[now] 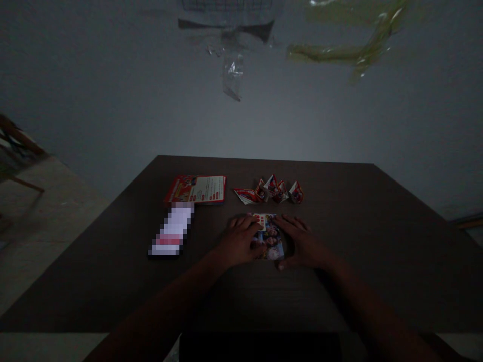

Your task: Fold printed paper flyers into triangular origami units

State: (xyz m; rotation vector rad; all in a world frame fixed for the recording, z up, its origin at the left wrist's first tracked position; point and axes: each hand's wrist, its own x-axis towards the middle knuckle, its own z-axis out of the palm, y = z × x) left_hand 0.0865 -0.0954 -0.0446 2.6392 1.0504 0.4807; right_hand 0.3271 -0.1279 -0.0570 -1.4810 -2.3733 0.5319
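Note:
A colourful printed sheet of paper [269, 241] lies flat on the dark table, between my two hands. My left hand [241, 239] rests over its left side with the fingers stretched forward and the thumb on the print. At the right edge, my right hand [300, 241] has its fingers spread, the index finger reaching the sheet's upper corner and the thumb near its lower corner. Just beyond stand several folded paper pieces [277, 190] in red and white print. Whether the sheet is one layer or more, I cannot tell.
A stack of red and white leaflets [206, 189] lies at the back left. In front of it is a phone with a lit, blurred screen [172, 229]. The table [377, 216] meets a grey wall [264, 120] bearing tape strips. The room is dim.

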